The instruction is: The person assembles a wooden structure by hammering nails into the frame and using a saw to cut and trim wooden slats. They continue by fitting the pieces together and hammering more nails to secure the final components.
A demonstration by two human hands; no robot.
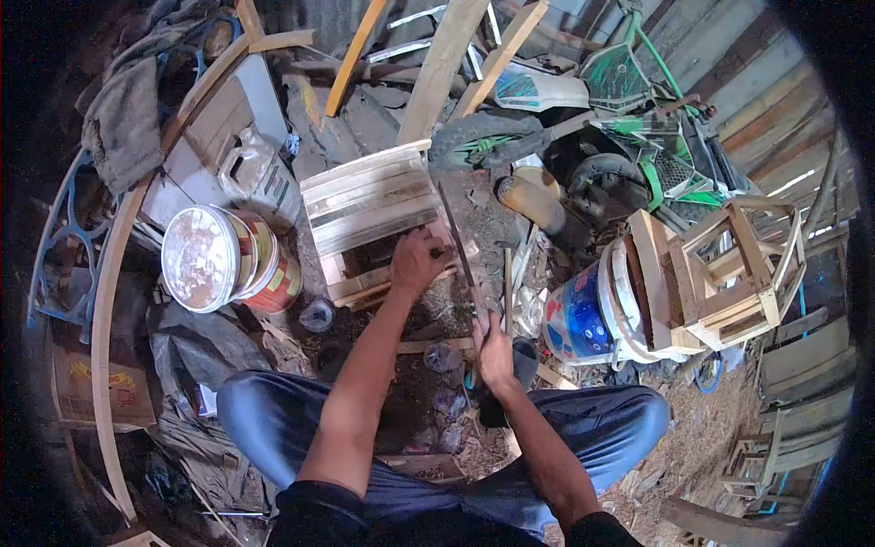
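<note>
A slatted wooden box (pixel 369 205) stands tilted on the ground in front of me, a dark opening on its near side. My left hand (pixel 421 262) grips the box at its near right corner, fingers curled over the edge. My right hand (pixel 496 354) is closed around the lower end of a long narrow blade (pixel 463 251), which looks like a saw. The blade points up and away from me, running along the right side of the box. Its teeth do not show clearly.
Paint buckets (pixel 199 260) and a jerrycan (pixel 260 173) stand left. At right, a blue bucket (pixel 579 314) sits beside wooden frames (pixel 729 278). Behind are planks (pixel 442 68) and a green motorbike (pixel 638 137). Scraps litter the ground between my knees.
</note>
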